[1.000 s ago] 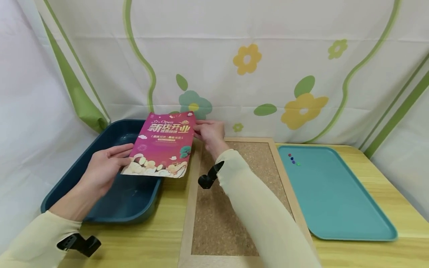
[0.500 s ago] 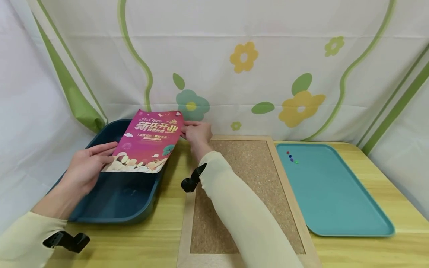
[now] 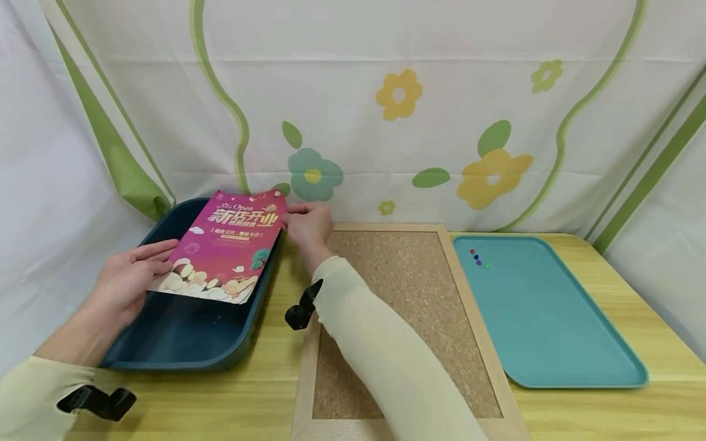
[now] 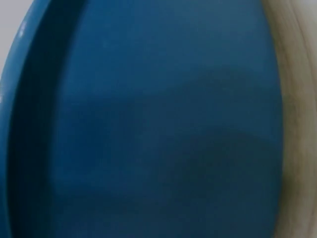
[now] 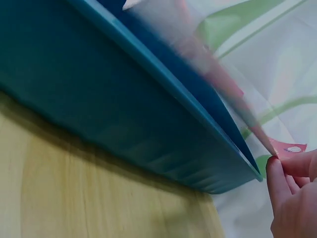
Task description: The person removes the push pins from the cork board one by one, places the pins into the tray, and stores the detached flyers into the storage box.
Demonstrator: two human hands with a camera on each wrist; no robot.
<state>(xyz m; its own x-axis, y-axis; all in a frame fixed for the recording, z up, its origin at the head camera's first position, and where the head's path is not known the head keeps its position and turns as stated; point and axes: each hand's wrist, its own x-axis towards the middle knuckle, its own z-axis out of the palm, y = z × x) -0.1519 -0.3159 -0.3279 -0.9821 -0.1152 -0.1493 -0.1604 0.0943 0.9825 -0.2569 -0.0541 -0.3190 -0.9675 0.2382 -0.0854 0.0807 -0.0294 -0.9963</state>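
A magenta flyer (image 3: 226, 245) printed with gold characters is held over the dark blue bin (image 3: 242, 343). My left hand (image 3: 124, 278) pinches its left edge near the lower corner. At the upper right edge my right hand (image 3: 310, 228) pinches it between thumb and fingers. In the right wrist view, the flyer (image 5: 223, 79) shows edge-on above the bin's rim, its corner gripped by the right hand (image 5: 294, 191). The left wrist view holds only the bin's inside (image 4: 163, 124); the left hand is out of that frame.
A wood-framed cork board (image 3: 408, 294) lies in the middle of the wooden table (image 3: 265, 398), partly under my right arm. On the right is a teal tray (image 3: 551, 324) with several small coloured pieces (image 3: 477, 258) near its far left corner. A flowered white curtain (image 3: 353, 110) hangs behind.
Both hands have moved left with the flyer, which has gone from partly beyond the bin's right rim to mostly over the bin. The camera view has shifted slightly too.
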